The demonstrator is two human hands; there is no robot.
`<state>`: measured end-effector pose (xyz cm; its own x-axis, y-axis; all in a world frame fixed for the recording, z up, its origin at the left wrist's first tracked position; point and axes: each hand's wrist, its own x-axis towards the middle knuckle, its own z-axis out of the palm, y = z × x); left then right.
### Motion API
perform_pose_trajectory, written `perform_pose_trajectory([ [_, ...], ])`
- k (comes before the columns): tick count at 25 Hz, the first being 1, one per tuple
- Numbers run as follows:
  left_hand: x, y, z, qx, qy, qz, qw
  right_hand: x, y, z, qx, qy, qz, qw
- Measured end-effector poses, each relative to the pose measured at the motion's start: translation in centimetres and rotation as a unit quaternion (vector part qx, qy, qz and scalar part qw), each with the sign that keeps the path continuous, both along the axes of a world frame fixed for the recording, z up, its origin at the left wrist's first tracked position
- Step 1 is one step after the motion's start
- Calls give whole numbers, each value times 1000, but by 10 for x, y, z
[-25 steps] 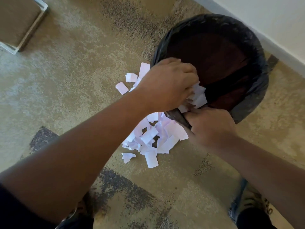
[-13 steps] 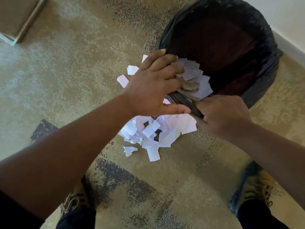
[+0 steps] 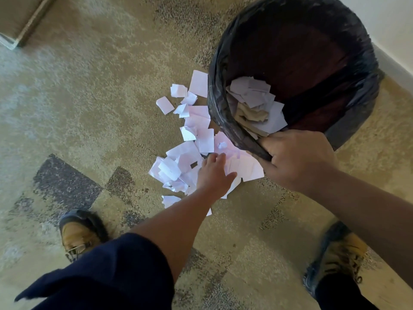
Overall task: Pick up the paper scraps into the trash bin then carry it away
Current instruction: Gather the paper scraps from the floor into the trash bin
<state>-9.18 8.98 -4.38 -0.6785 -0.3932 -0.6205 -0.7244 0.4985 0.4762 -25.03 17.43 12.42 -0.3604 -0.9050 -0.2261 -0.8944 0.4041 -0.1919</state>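
A round trash bin lined with a crinkled black plastic bag (image 3: 348, 70) fills the upper right of the frame, tipped so its mouth faces the camera. A clump of white and tan paper pieces (image 3: 257, 104) lies inside it against the lower left of the rim. The right hand (image 3: 297, 162), at centre right, grips the near edge of the rim, fingers curled over the bag's fold.

A loose heap of white torn paper scraps (image 3: 196, 139) is spread on the mottled beige and grey carpet (image 3: 89, 97) at the centre of the frame, just beside the bin and touching its lower left side. The left hand (image 3: 214, 173) reaches into the lower part of this heap, fingers extended and slightly spread, resting on the scraps and clasping nothing. Its dark blue sleeve (image 3: 107, 274) fills the lower left.

Two tan and dark shoes show: one at lower left (image 3: 78, 233), one at lower right (image 3: 337, 253). A white wall with a baseboard (image 3: 393, 63) runs along the upper right edge.
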Motion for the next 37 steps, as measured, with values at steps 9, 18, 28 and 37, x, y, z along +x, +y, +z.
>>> perform_pose_trajectory([
  [9,-15,0,-12,-1,-38,56,998,-2,0,-2,18,7,8,1000],
  [18,1,-73,118,100,13,11,995,-2,2,-3,11,14,8,1000],
  [28,-93,-109,251,-28,341,-22,940,1,0,-4,32,32,9,999],
  [37,-99,-97,178,-186,259,-285,904,1,2,-7,11,22,7,1000],
])
